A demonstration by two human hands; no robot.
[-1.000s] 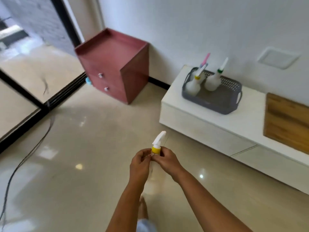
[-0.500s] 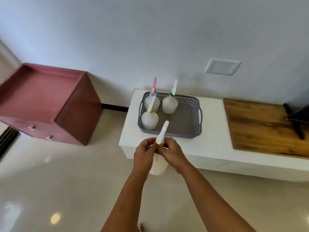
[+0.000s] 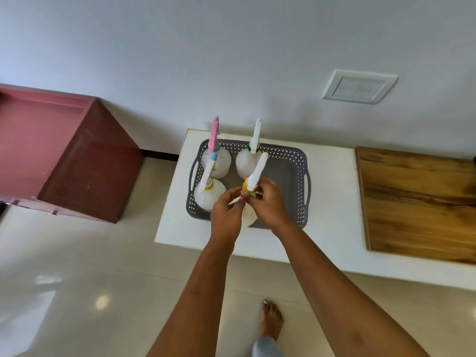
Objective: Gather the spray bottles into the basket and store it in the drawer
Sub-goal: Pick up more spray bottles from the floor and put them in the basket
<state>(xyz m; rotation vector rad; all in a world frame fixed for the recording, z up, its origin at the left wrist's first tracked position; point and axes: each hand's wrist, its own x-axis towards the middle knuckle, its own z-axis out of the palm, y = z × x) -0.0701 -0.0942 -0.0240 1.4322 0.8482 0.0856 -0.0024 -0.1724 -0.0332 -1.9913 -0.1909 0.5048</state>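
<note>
A grey perforated basket (image 3: 300,173) sits on the left end of a low white cabinet (image 3: 332,228). Three white spray bottles stand in it: one with a pink nozzle (image 3: 214,140) at the back left, one with a green collar (image 3: 253,143) at the back right, one with a yellow collar (image 3: 209,191) at the front left. Over the basket's front right part I hold a fourth spray bottle with a yellow collar (image 3: 253,176). My left hand (image 3: 226,215) and my right hand (image 3: 269,204) both grip its neck. Its body is mostly hidden by my hands.
A dark red drawer cabinet (image 3: 85,163) stands on the floor to the left of the white cabinet. A wooden board (image 3: 417,202) lies on the white cabinet to the right of the basket. My bare foot (image 3: 271,320) is on the glossy tiled floor.
I have stepped up to the white cabinet. The held bottle has moved forward from over the floor to above the basket, still in both hands.
</note>
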